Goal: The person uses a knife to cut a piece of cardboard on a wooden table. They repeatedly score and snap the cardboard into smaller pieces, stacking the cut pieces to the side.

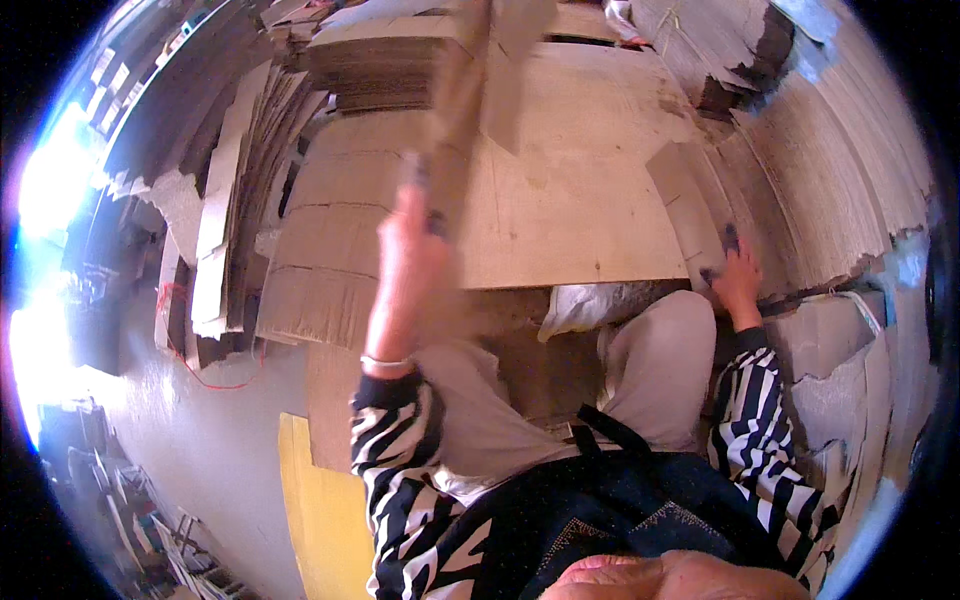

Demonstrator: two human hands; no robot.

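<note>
My left hand [402, 250] is closed on the edge of a long folded cardboard piece [465, 110], which stands raised over the left part of the wooden board [580, 190]. Both the hand and that piece are smeared by motion. Dark coverings show on its fingertips. To the right, my right hand [738, 278] rests on a flat cardboard sheet [690, 195] at the board's right edge. Its thumb and fingers are apart, also with dark tips.
Fanned cardboard sheets [330, 230] lie left of the board, with a thick cardboard stack [375, 65] behind. Upright sheets [235, 200] stand farther left. Tall cardboard stacks [820, 170] line the right side. A white sack [590, 308] is under the board, by my knees.
</note>
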